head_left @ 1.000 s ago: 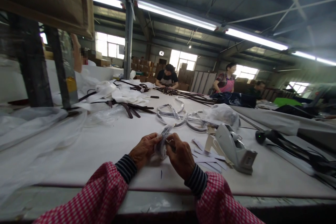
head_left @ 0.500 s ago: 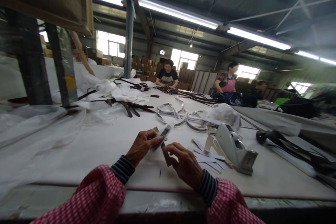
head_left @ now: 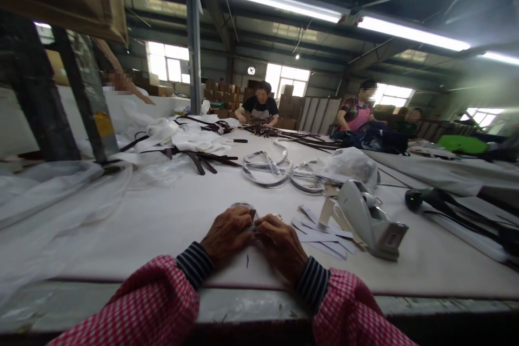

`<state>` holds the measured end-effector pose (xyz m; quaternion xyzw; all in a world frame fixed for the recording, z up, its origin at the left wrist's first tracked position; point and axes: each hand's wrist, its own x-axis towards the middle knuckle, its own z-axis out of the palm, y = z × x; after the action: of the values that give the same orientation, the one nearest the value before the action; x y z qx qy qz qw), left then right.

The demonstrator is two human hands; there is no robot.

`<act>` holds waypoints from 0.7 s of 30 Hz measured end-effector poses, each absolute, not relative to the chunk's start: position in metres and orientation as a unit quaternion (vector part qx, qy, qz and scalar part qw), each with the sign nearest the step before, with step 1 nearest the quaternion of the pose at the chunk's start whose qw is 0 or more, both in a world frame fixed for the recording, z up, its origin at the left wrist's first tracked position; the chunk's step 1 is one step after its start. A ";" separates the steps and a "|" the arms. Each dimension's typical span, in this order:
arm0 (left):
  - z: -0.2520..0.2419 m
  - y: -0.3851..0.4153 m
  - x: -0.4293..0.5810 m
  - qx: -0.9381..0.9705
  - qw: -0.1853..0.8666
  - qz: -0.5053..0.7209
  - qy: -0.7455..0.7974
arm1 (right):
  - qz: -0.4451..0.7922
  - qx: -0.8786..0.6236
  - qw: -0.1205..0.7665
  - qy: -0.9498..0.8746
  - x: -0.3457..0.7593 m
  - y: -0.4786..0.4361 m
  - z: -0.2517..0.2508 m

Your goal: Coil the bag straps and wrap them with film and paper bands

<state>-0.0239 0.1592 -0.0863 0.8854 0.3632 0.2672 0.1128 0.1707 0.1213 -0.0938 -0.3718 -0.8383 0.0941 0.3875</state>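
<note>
My left hand [head_left: 230,231] and my right hand [head_left: 279,243] meet low over the white table, fingertips close together. Both have their fingers closed around a small wrapped piece [head_left: 243,206], clear plastic with a brown edge, mostly hidden beneath them. A short dark strip [head_left: 247,261] lies between my wrists. To the right are loose white paper strips [head_left: 324,238] and a grey tape dispenser [head_left: 371,221]. Beyond my hands lie plastic-wrapped grey loops [head_left: 267,170].
Dark straps [head_left: 203,162] and white wrapping [head_left: 186,135] lie at the back left. A black device [head_left: 446,205] is at the right. Dark posts [head_left: 83,92] stand at the left. People work across the table [head_left: 162,216].
Both hands have come together and lowered onto the table. The wrapped piece, held up before, is now mostly covered. The view has shifted slightly.
</note>
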 end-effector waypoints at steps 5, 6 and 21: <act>-0.081 0.160 -0.029 0.875 0.166 0.293 0.348 | 0.129 -0.397 0.380 -0.826 0.170 0.125 -0.086; -0.081 0.159 -0.029 0.868 0.174 0.304 0.351 | 0.134 -0.401 0.379 -0.823 0.170 0.128 -0.084; -0.089 0.155 -0.026 0.814 0.255 0.381 0.357 | 0.273 -0.446 0.291 -0.801 0.163 0.174 -0.058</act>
<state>-0.0265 0.1549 -0.0892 0.8139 0.3568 0.3809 0.2551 0.1633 0.1735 -0.0584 -0.4459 -0.8013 0.2729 0.2910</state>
